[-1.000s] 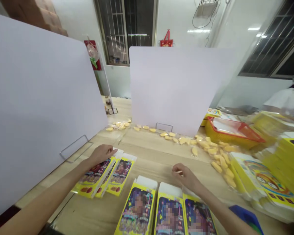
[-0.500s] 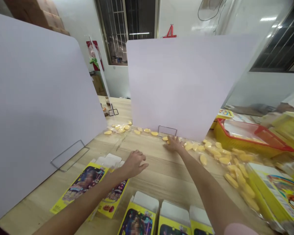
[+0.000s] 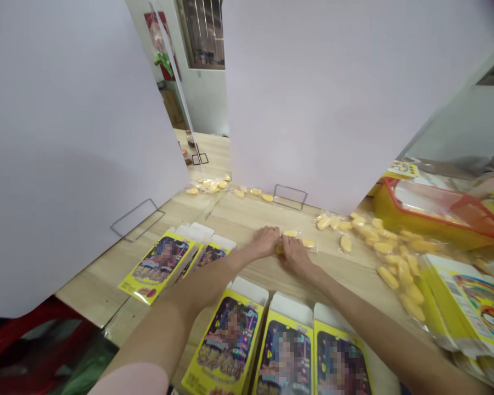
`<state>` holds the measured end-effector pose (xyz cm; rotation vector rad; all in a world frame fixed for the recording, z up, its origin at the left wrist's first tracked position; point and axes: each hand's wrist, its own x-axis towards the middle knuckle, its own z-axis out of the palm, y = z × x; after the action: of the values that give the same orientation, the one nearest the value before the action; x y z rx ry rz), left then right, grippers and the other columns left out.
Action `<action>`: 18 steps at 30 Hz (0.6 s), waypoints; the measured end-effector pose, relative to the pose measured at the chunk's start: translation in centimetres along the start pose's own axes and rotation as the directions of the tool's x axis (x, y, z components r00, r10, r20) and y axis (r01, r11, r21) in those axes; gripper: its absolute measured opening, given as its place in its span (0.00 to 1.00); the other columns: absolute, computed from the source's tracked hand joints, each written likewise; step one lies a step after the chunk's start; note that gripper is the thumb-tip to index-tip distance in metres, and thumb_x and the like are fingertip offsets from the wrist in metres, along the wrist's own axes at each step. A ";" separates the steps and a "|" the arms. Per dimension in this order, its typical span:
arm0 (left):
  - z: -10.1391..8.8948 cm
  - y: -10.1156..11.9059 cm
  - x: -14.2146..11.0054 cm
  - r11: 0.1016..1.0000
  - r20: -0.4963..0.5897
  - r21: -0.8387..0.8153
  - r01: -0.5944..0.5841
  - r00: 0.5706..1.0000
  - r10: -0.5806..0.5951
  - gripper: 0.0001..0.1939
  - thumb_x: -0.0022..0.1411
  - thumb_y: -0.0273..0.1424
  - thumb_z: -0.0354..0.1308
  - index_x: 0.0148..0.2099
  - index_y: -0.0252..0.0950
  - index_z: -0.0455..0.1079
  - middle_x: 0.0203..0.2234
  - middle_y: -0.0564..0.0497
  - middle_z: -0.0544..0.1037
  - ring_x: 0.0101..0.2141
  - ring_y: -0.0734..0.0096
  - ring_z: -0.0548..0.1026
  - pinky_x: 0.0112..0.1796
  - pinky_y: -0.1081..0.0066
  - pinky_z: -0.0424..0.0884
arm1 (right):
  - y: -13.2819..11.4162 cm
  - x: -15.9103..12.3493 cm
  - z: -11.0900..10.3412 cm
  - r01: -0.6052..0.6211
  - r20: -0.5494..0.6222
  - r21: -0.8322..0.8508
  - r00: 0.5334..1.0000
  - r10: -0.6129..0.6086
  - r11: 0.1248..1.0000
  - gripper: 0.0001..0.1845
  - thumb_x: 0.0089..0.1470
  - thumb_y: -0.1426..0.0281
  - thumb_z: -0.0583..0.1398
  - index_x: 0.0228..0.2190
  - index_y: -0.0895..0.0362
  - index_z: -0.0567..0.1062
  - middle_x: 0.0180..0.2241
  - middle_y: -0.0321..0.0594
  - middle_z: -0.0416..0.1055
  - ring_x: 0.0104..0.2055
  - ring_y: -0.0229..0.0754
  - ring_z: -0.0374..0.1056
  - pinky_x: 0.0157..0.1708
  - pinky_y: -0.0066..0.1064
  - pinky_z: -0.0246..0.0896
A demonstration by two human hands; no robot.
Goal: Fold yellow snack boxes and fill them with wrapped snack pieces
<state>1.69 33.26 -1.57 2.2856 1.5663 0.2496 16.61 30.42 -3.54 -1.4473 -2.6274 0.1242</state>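
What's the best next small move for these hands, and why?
Probably draw the wrapped yellow pieces slightly toward the near yellow boxes: the left hand and right hand are together at those pieces, and the boxes lie on the person's side, white flaps extended at their far ends.

Packets [image 3: 346, 243] are clear around pale yellow pieces [image 3: 323, 221]; the table [image 3: 239, 215] is tan with wood grain. Boxes [image 3: 226, 343] are yellow with dark, multicoloured fronts [image 3: 236, 328] and white flaps [image 3: 251, 290]. The basket [image 3: 395, 213] is yellow with a red rim [image 3: 486, 215].
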 end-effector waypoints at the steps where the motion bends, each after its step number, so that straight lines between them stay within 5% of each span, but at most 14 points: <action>1: 0.0 0.0 0.1 0.999 -0.005 -0.019 0.041 0.999 -0.041 0.15 0.55 0.26 0.58 0.45 0.31 0.64 0.40 0.33 0.75 0.45 0.48 0.72 0.45 0.58 0.66 | -0.1 0.0 0.0 -0.019 0.019 0.001 1.000 0.019 1.000 0.23 0.53 0.74 0.56 0.51 0.67 0.66 0.46 0.58 0.70 0.47 0.54 0.64 0.48 0.41 0.56; 6: -1.8 -1.6 -1.5 0.963 -0.018 -0.155 0.222 0.974 -0.227 0.12 0.59 0.25 0.51 0.46 0.29 0.64 0.40 0.35 0.75 0.41 0.56 0.74 0.40 0.64 0.67 | 0.2 -1.1 0.1 -0.075 0.052 0.061 0.996 0.072 0.995 0.14 0.56 0.75 0.50 0.43 0.65 0.69 0.44 0.61 0.70 0.45 0.56 0.65 0.44 0.41 0.57; 9: -3.4 -2.6 -4.1 0.909 -0.057 -0.327 0.257 0.955 -0.291 0.16 0.61 0.35 0.53 0.49 0.32 0.62 0.34 0.46 0.75 0.34 0.64 0.74 0.34 0.70 0.67 | 0.6 -2.4 -0.5 -0.102 0.017 0.201 0.995 0.101 0.974 0.17 0.58 0.76 0.46 0.47 0.64 0.66 0.38 0.54 0.72 0.40 0.50 0.68 0.40 0.37 0.59; 12: -4.4 -2.5 -7.3 0.797 -0.084 -0.574 0.188 0.955 -0.286 0.17 0.60 0.44 0.54 0.40 0.34 0.65 0.23 0.54 0.71 0.25 0.71 0.70 0.28 0.73 0.63 | 0.4 -3.5 -1.7 -0.169 -0.019 0.529 0.977 0.211 0.832 0.22 0.60 0.65 0.50 0.54 0.62 0.60 0.29 0.40 0.70 0.28 0.44 0.68 0.31 0.32 0.61; 15: -4.7 -1.8 -10.0 0.692 -0.041 -0.710 0.130 0.974 -0.225 0.19 0.63 0.46 0.49 0.29 0.36 0.61 0.16 0.55 0.66 0.20 0.75 0.67 0.26 0.74 0.62 | -0.9 -4.5 -3.1 -0.148 -0.005 0.772 0.971 0.239 0.618 0.25 0.59 0.55 0.52 0.50 0.60 0.65 0.24 0.34 0.66 0.21 0.39 0.64 0.26 0.30 0.61; 18: -4.3 -1.0 -11.6 0.565 -0.026 -0.820 0.093 0.980 -0.199 0.18 0.62 0.46 0.51 0.30 0.36 0.60 0.14 0.58 0.63 0.17 0.78 0.62 0.22 0.76 0.57 | -3.0 -5.5 -4.2 -0.102 -0.049 0.795 0.972 0.230 0.599 0.26 0.56 0.51 0.55 0.47 0.58 0.69 0.24 0.34 0.67 0.23 0.38 0.64 0.27 0.30 0.60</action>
<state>-5.00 23.63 2.66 1.4016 1.2693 0.8785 17.69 24.22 0.56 -1.2598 -1.8539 1.0199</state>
